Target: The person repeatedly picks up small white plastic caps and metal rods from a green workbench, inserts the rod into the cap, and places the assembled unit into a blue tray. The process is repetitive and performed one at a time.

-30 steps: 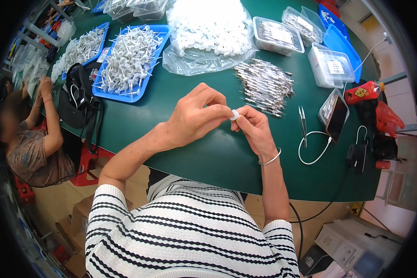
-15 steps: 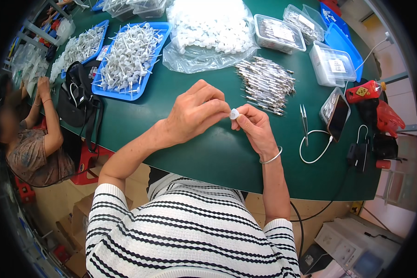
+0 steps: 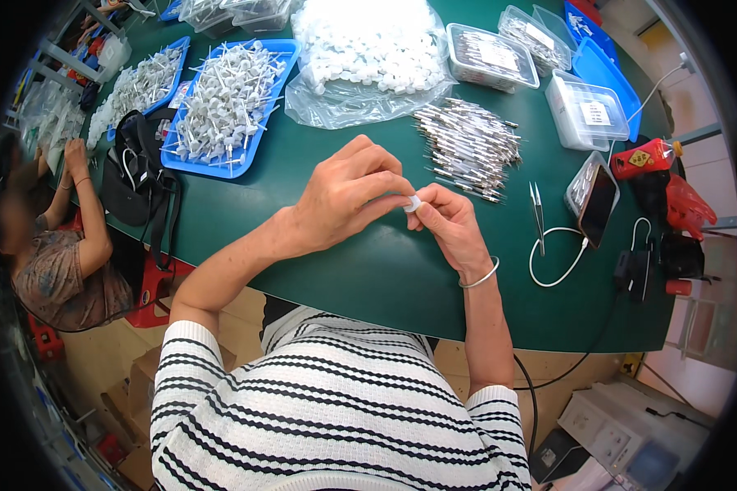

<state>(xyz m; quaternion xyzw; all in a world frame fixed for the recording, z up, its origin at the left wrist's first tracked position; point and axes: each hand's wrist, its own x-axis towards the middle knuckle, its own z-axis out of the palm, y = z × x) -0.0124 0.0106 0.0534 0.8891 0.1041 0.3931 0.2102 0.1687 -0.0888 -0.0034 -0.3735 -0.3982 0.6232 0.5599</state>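
Observation:
Above the green table, both my hands meet at a small white plastic cap (image 3: 413, 204). My left hand (image 3: 350, 196) pinches its near side between thumb and fingers. My right hand (image 3: 448, 222), with a bracelet at the wrist, grips the cap from the other side. Fingertips cover part of it, and I cannot tell whether a thin rod is in it. Behind my right hand lies a pile of slim metal rods (image 3: 469, 149). Beyond my left hand, a clear bag (image 3: 327, 106) holds many white caps (image 3: 377, 49).
A blue tray (image 3: 236, 168) at left holds white caps joined to rods. Tweezers (image 3: 537, 214), a phone (image 3: 599, 206) with a white cable and clear plastic boxes (image 3: 585, 114) stand at right. A dark bag (image 3: 131, 184) lies at left, near another person (image 3: 65, 254).
The cap has turned between my fingers, and my left fingertips have shifted slightly right onto it. My arms stay nearly where they were.

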